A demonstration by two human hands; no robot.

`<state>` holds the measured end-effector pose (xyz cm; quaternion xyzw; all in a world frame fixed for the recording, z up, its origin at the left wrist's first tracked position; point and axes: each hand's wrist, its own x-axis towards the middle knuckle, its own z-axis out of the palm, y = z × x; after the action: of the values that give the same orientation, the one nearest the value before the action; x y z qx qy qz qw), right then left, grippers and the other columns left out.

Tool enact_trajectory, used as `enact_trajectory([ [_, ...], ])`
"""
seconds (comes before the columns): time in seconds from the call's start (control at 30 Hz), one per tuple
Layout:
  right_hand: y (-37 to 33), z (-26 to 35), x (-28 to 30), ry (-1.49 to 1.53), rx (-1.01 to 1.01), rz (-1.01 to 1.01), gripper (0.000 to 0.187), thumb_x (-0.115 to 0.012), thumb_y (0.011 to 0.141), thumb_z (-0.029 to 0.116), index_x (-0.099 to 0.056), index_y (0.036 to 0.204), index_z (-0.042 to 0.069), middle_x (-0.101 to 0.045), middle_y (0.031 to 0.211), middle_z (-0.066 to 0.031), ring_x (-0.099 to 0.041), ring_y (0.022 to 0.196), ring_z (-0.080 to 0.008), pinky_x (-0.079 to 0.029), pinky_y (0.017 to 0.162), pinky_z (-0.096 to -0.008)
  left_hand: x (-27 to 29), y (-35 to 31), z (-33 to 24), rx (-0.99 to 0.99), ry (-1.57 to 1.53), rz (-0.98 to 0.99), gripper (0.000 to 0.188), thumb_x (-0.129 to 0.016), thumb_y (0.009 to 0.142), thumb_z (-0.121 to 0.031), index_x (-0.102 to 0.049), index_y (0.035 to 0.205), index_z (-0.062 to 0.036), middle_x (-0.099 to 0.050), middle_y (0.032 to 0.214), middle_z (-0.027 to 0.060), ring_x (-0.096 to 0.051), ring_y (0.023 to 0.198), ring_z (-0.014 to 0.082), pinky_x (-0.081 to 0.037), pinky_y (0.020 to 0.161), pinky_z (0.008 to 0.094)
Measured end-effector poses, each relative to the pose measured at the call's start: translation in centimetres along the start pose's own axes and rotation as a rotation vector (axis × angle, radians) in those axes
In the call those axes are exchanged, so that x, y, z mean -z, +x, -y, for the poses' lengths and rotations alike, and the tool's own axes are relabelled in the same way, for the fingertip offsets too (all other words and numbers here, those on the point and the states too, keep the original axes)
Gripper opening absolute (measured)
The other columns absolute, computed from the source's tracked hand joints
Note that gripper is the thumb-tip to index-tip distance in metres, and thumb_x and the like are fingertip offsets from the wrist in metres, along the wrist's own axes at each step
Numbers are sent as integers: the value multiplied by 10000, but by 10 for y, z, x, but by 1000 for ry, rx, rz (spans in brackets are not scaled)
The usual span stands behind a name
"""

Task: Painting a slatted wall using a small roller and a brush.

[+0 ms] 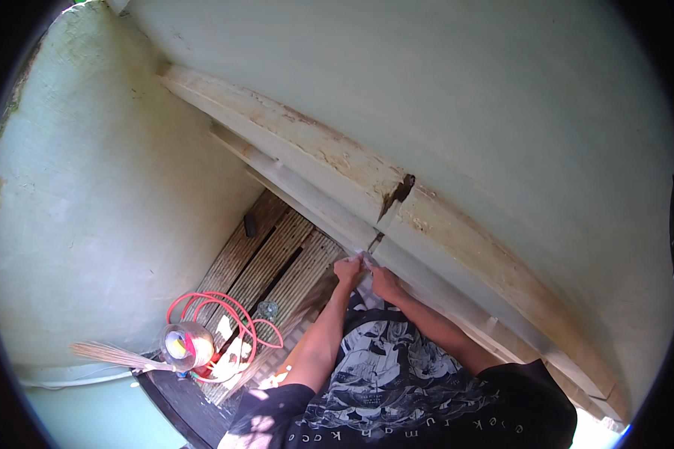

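Pale green hull walls [502,97] curve around the whole scene, with a worn, whitish wooden rail [329,157] running diagonally from upper left to lower right; its paint is chipped and it has a dark crack [398,193] midway. Below it runs a thinner white ledge [307,196]. Both hands meet at this ledge, just under the crack. The left hand [347,271] is closed, fingers curled on a small pale strip [367,258] pressed to the ledge; the right hand [386,283] sits just beside it, fingers bent and touching the same strip from the lower right. What the strip is made of is too small to tell. Both forearms come up from the lower edge over a black printed shirt [397,382]. Down to the left lies a slatted wooden floor [269,254], well apart from the hands. On it are a coiled red hose [225,318], a clear jar [187,346] with something yellow inside, and a straw broom [112,355] lying beside the jar.
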<state>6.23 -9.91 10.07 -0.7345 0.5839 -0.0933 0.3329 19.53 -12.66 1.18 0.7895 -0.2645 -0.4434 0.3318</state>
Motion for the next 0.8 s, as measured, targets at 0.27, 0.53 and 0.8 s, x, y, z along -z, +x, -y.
enact_trajectory([
  [0.27, 9, -19, -13, 33, 17, -59, 604, -502, 759, -22, -479, 1340, 145, -641, 936, -256, -620, 904, -413, -491, 782, -474, 9, -17, -30, -39, 92, -30, 349, -732, 742, -352, -689, 595, -38, -638, 542, 51, -627, 520, 153, -501, 566, 311],
  [0.53, 4, -12, -17, 12, 65, -80, 517, -502, 762, -22, -539, 1267, 79, -633, 952, -269, -609, 937, -418, -484, 808, -468, 11, 3, -8, -115, 181, -69, 315, -755, 734, -304, -686, 608, -24, -636, 541, 52, -622, 506, 135, -498, 539, 295],
  [0.8, 2, -17, -14, 8, -38, 36, 552, -493, 751, -37, -523, 1287, 91, -625, 996, -273, -599, 961, -420, -479, 848, -458, 10, -21, -20, -7, 52, -17, 328, -773, 729, -297, -674, 615, -6, -644, 566, 65, -628, 509, 144, -501, 533, 293],
])
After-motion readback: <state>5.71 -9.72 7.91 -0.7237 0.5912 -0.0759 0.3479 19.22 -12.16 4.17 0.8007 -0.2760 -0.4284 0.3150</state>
